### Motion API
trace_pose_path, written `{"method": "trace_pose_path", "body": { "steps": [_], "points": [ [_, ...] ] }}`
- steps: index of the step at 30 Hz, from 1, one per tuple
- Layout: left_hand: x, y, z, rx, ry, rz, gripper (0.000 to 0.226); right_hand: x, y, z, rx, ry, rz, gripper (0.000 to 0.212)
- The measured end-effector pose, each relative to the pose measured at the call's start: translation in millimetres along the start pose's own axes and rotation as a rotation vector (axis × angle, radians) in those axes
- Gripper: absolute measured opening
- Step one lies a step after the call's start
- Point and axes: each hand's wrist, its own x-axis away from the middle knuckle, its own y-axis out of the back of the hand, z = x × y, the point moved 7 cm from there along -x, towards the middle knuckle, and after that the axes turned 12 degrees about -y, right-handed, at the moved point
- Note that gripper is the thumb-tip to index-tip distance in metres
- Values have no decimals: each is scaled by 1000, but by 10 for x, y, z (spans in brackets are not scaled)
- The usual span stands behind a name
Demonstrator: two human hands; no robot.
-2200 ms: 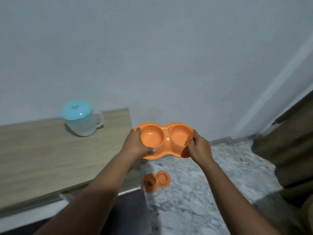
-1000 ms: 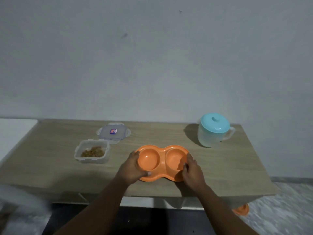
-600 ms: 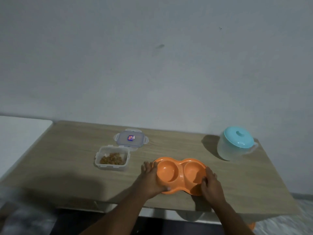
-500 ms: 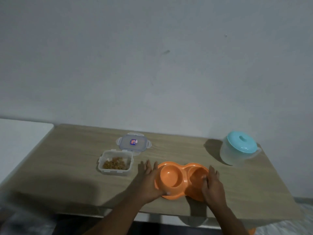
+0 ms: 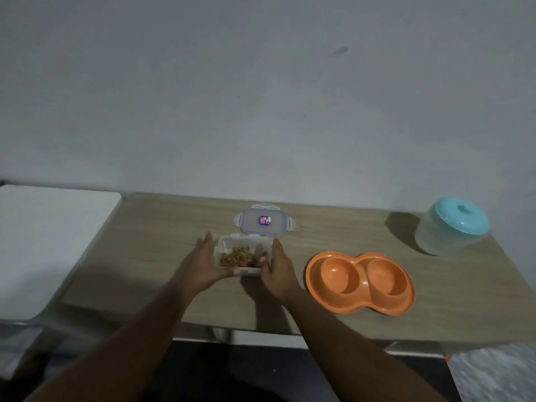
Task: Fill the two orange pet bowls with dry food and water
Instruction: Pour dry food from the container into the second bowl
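An orange double pet bowl point(image 5: 360, 281) lies on the wooden table point(image 5: 150, 245), right of centre, with both wells bare. A clear plastic food container point(image 5: 242, 256) holding brown dry food sits to its left. My left hand point(image 5: 204, 264) grips the container's left side and my right hand point(image 5: 278, 269) grips its right side. A translucent jug with a teal lid point(image 5: 452, 230) stands at the table's far right.
The container's clear lid point(image 5: 264, 221) with a small sticker lies flat just behind the container. A white surface point(image 5: 46, 245) adjoins the table on the left. A plain wall rises directly behind the table. Marbled floor point(image 5: 493, 375) shows at the lower right.
Both hands set the orange bowl on the table, let go of it and moved left to take hold of the food container. The view also shifted left.
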Motion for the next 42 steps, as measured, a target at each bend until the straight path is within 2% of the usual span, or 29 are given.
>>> {"method": "trace_pose_path", "body": {
  "steps": [3,5,9,14,19,20,22,26,29,33,37,39,42],
  "points": [
    [-50,-139,145,129,-77,75,103,-27,-107,6,-31,-58,-5,45],
    [-104,-194,203,147,-146,72,91,-39,-137,-30,-40,-56,-22,45],
    [-79,-196,113,147,-148,52,86,-21,-123,-53,-76,-104,-7,45],
    [-44,-128,-472,130,-199,70,85,31,331,-47,-159,-112,-113,45],
    [-201,-357,-1112,328,-237,132,89,18,1040,-254,-396,-127,-187,35],
    [-220,-435,-1235,344,-249,141,97,17,1183,-320,-435,-162,-195,37],
    [-195,-564,-1470,392,-243,166,118,50,1396,-415,-525,-232,-136,31],
    [-115,-915,-1856,429,-287,215,95,136,1795,-711,-736,-282,79,30],
    [-66,-1190,-1947,407,-255,261,101,232,2054,-964,-781,-299,108,48],
    [63,-1481,-1941,139,-215,263,130,353,2302,-1113,-690,-226,17,50],
    [295,-1810,-1951,-11,-256,343,106,391,2455,-1145,-312,-20,-152,49],
    [343,-1962,-1873,-17,-280,362,106,421,2474,-1157,-159,53,-207,52],
    [354,-2048,-1758,-7,-259,343,111,510,2449,-1125,-58,136,-246,54]
  ]
}}
